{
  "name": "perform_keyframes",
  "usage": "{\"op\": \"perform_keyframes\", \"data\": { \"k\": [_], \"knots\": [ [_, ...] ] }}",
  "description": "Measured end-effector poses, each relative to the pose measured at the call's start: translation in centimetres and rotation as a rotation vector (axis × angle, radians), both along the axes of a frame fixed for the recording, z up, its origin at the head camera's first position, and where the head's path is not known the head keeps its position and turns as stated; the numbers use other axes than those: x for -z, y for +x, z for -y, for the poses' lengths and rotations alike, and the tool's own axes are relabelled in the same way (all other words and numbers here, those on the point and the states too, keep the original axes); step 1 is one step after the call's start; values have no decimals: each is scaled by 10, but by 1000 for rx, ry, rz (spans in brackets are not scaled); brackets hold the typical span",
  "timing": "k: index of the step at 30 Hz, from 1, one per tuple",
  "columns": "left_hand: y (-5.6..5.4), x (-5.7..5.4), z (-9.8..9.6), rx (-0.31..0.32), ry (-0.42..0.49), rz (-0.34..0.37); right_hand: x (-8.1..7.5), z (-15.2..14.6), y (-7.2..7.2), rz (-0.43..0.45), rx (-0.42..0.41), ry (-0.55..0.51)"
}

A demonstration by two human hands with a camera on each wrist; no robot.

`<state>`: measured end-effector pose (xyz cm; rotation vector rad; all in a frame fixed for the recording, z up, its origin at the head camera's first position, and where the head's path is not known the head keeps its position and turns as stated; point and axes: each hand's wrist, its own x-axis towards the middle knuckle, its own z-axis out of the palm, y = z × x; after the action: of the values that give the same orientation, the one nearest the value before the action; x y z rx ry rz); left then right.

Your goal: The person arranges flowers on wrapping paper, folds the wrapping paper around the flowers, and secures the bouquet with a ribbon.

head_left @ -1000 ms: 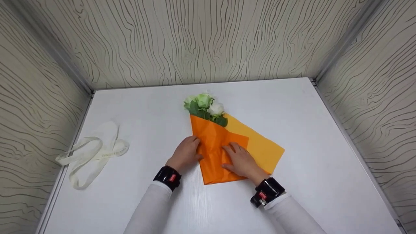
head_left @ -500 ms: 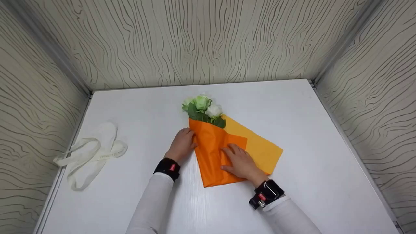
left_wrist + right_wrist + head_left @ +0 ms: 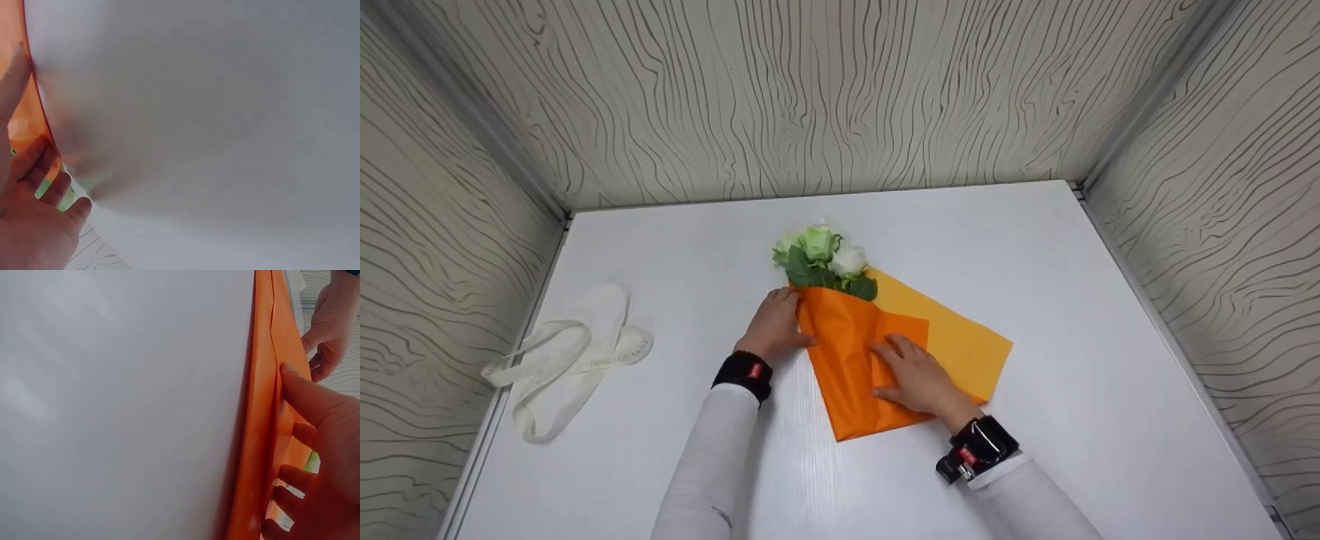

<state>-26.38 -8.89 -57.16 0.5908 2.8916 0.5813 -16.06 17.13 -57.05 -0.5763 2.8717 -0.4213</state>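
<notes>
In the head view, white and pale green roses with dark green leaves stick out of the top of an orange wrapping paper. The stems are hidden inside the paper. My left hand lies along the paper's left edge, fingertips at its upper corner and thumb lower down on the edge. In the left wrist view its fingers are spread along that edge. My right hand rests on the paper's folded right part with spread fingers. A yellow-orange sheet fans out from under the fold on the right.
A loosely looped cream ribbon with printed letters lies at the left side of the white table. Wood-grain patterned panels stand behind and at both sides of the table.
My left hand has slid up along the paper's left edge to its upper corner. The roses and the paper's top edge have shifted slightly down and left. My right hand stays nearly in place.
</notes>
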Motion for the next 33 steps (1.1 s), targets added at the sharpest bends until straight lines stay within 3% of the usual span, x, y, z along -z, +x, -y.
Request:
{"op": "perform_keyframes", "data": {
  "k": [7, 14, 19, 27, 33],
  "knots": [
    [-4, 2, 5, -25, -99, 35, 0, 0, 1, -7, -23, -27],
    [10, 0, 3, -36, -220, 47, 4, -3, 1, -46, -42, 25],
    [39, 2, -5, -1, -281, -3, 5, -4, 2, -75, -60, 36],
    [101, -5, -27, 45, -454, 21, 5, -3, 1, -78, -62, 67],
    [136, -10, -37, 119, -565, 15, 5, -4, 2, -77, -59, 68]
  ]
}}
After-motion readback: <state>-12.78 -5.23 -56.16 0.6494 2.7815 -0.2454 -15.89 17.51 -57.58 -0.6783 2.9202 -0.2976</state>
